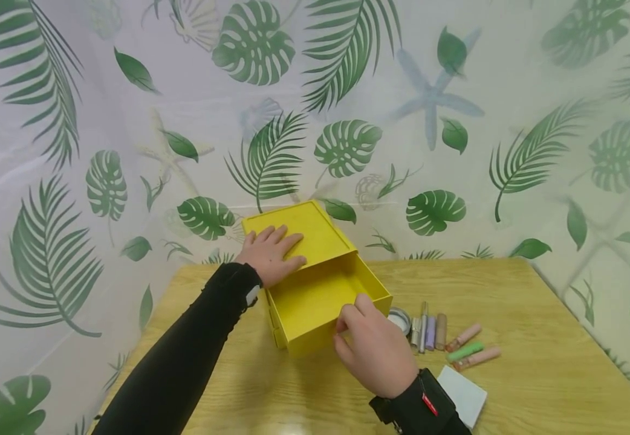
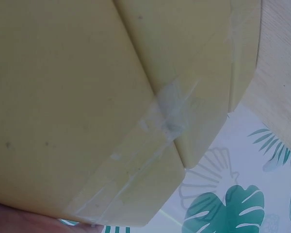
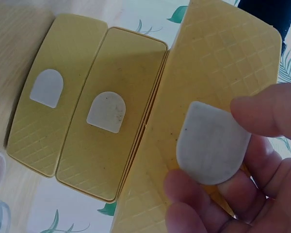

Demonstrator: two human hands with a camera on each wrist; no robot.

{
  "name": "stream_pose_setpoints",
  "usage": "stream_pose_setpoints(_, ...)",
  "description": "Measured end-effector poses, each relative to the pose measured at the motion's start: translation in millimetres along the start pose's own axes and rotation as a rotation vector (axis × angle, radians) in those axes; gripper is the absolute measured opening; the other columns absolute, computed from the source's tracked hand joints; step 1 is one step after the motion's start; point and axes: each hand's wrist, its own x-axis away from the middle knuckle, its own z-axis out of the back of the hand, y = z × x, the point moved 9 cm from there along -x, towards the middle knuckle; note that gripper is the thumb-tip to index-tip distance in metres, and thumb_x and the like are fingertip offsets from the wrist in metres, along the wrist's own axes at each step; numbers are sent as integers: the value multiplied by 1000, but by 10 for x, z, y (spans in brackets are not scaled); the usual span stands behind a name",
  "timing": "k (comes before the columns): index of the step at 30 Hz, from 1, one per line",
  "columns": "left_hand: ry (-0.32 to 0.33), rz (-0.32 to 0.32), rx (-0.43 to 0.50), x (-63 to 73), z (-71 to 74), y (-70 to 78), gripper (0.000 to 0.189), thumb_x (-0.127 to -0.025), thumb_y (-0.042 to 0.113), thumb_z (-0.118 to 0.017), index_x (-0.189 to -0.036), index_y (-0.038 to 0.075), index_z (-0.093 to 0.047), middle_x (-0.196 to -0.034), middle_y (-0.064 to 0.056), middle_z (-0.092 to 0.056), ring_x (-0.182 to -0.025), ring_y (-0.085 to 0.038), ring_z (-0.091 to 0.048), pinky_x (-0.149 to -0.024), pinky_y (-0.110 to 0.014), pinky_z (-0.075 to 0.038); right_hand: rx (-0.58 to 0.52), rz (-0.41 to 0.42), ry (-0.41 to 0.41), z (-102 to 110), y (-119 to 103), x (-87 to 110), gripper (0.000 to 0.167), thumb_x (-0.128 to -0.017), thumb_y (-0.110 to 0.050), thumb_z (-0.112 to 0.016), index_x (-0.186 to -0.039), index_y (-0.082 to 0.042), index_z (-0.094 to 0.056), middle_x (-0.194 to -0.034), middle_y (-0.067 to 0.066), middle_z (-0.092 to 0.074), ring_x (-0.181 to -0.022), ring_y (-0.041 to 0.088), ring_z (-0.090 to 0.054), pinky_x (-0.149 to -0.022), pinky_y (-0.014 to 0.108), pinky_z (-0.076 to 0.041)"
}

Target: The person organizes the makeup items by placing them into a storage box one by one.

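A yellow cabinet [image 1: 315, 238] of stacked drawers stands tilted to my view on the table. Its top drawer [image 1: 315, 296] is pulled out toward me, and the part of its yellow floor that shows is bare. My left hand [image 1: 272, 255] rests flat on the cabinet's top with fingers spread. With thumb and fingers, my right hand [image 1: 377, 344] grips the white rounded handle [image 3: 213, 143] on that drawer's front. Below, two lower drawers [image 3: 131, 77] with similar white handles are pushed in. The left wrist view shows the cabinet's side [image 2: 72, 92], patched with clear tape.
To the right of the cabinet lie a round jar [image 1: 400, 319], several upright-pointing tubes [image 1: 430, 333], a green tube [image 1: 465, 351] and two pink ones [image 1: 478, 357]. A white square block [image 1: 463, 393] lies beside my right wrist. A leaf-patterned curtain [image 1: 391, 223] hangs behind the wooden table [image 1: 543, 362].
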Motion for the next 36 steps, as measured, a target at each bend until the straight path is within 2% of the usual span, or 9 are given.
stream_pose_setpoints(7, 13, -11, 2, 16, 77, 36, 66, -103, 57, -41, -159, 21, -36, -166, -13, -24, -152, -37, -18, -120, -62, -9, -26, 15, 32, 0, 33, 41, 23, -84, -11, -80, -87, -18, -58, -85, -5, -34, -65, 7, -35, -52, 21, -32)
stream_pose_setpoints(12, 19, -11, -13, 10, 141, 48, 66, -104, 56, -41, -160, 22, -35, -166, -13, -23, -152, -37, -18, -120, -62, -8, -134, 22, 18, 8, 94, 60, 20, -86, -12, -79, -96, -19, -64, -91, -5, -43, -75, 8, -47, -61, 23, -43)
stream_pose_setpoints(15, 13, -14, -13, -1, 157, 51, 66, -104, 57, -40, -160, 22, -34, -166, -13, -22, -152, -37, -17, -121, -62, -8, -211, 35, 0, 33, 165, 93, 24, -88, -11, -78, -107, -19, -66, -98, -4, -51, -83, 9, -54, -68, 26, -50)
stream_pose_setpoints(19, 10, -20, -10, -25, 156, 46, 67, -104, 57, -40, -160, 22, -34, -167, -13, -22, -152, -37, -16, -121, -62, -7, -262, 7, 8, 129, 364, 154, 32, -93, -11, -74, -122, -19, -63, -108, -3, -58, -92, 9, -56, -73, 28, -54)
stream_pose_setpoints(23, 6, -26, -10, -61, 122, 34, 68, -104, 58, -39, -161, 23, -33, -167, -13, -21, -152, -37, -16, -121, -62, -7, -221, -91, 23, 237, 692, 227, 25, -96, -12, -70, -121, -16, -64, -108, -2, -61, -93, 13, -58, -73, 33, -54)
stream_pose_setpoints(28, 0, -12, 3, -77, 73, -1, 68, -103, 60, -39, -161, 25, -32, -167, -11, -20, -153, -35, -15, -121, -61, -5, -156, -255, -66, 239, 1102, 343, 21, -98, -16, -69, -118, -12, -66, -109, 3, -62, -92, 19, -57, -77, 41, -50)
stream_pose_setpoints(32, -2, 7, 6, -59, 26, -39, 69, -102, 61, -39, -161, 26, -32, -167, -9, -20, -153, -35, -15, -121, -60, -4, -156, -351, -206, 65, 1287, 513, 25, -95, -22, -72, -118, -13, -67, -114, 5, -63, -95, 20, -59, -79, 41, -51)
stream_pose_setpoints(36, -6, 3, 20, -14, 8, -7, 68, -102, 60, -40, -160, 25, -34, -167, -11, -22, -152, -36, -16, -121, -61, -5, -172, -443, -357, -156, 1364, 756, 34, -92, -31, -76, -120, -14, -68, -120, 6, -64, -104, 25, -64, -81, 45, -54)
